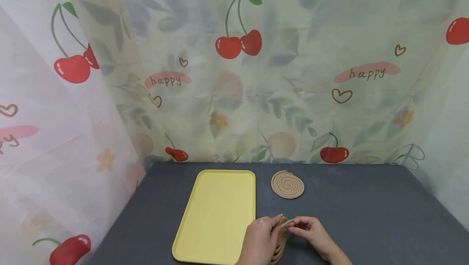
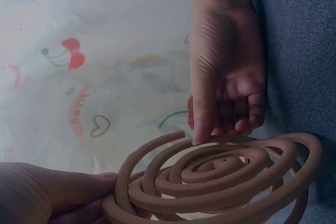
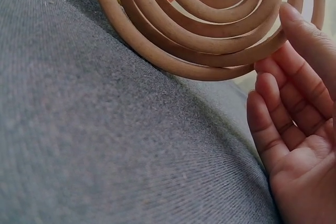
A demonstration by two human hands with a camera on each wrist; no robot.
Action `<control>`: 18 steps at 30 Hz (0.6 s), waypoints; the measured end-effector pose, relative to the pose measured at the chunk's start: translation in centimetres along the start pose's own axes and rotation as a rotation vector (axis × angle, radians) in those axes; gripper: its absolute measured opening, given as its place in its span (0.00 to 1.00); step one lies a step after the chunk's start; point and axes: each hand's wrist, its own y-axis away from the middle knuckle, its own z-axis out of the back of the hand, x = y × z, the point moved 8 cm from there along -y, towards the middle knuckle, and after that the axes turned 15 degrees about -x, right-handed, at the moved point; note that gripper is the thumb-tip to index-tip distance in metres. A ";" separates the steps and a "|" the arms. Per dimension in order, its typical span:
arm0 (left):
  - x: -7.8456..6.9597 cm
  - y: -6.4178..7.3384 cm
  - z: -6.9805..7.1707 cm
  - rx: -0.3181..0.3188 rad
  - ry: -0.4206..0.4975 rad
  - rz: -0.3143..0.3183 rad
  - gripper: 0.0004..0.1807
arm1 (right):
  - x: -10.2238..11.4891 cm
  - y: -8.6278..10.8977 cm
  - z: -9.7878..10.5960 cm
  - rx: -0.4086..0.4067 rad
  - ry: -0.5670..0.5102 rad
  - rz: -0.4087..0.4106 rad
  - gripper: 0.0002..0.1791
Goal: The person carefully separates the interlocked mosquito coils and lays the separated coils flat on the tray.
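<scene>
A brown mosquito coil [image 1: 281,242] is held up on edge over the table's near side, close to the tray. My left hand [image 1: 258,236] grips its outer rim between thumb and fingers. From the opposite side, my right hand [image 1: 313,234] pinches an outer ring with thumb and fingertips. In the left wrist view the rings of the coil [image 2: 310,156] spread apart at different heights, with gaps between them. The right wrist view shows the right thumb [image 3: 310,35] on the coil's outer turns, the other fingers curled below.
A yellow rectangular tray [image 1: 220,216] lies left of the hands on the dark tabletop [image 1: 366,204]. Another brown mosquito coil [image 1: 287,185] lies flat behind the hands, right of the tray. A printed curtain [image 1: 293,126] encloses the table's back and sides.
</scene>
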 end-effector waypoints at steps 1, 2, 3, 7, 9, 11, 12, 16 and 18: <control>0.0 0.0 0.0 0.001 0.000 0.000 0.10 | 0.0 0.0 0.0 0.002 0.001 -0.001 0.10; 0.0 0.0 0.0 0.001 0.001 0.000 0.10 | 0.0 0.0 0.0 0.003 0.001 -0.001 0.10; 0.0 0.0 0.1 0.002 0.002 -0.001 0.10 | -0.1 0.0 0.0 0.005 0.004 -0.004 0.10; 0.0 0.0 0.1 0.008 0.003 -0.004 0.10 | -0.2 0.0 0.1 0.006 0.008 -0.017 0.11; 0.0 0.0 0.1 0.007 0.001 -0.010 0.10 | -0.3 -0.1 0.2 0.005 0.009 -0.024 0.11; 0.0 0.0 0.1 0.007 -0.001 -0.011 0.09 | -0.3 -0.1 0.2 0.004 0.008 -0.033 0.11; 0.0 -0.1 0.1 0.008 0.001 -0.009 0.09 | -0.3 0.0 0.2 0.002 0.010 -0.037 0.10; 0.1 0.0 0.0 0.018 0.008 0.009 0.09 | -0.2 0.1 0.2 -0.007 0.024 -0.048 0.09; 0.2 0.0 0.0 0.023 0.017 0.017 0.09 | -0.2 0.1 0.2 -0.008 0.028 -0.052 0.08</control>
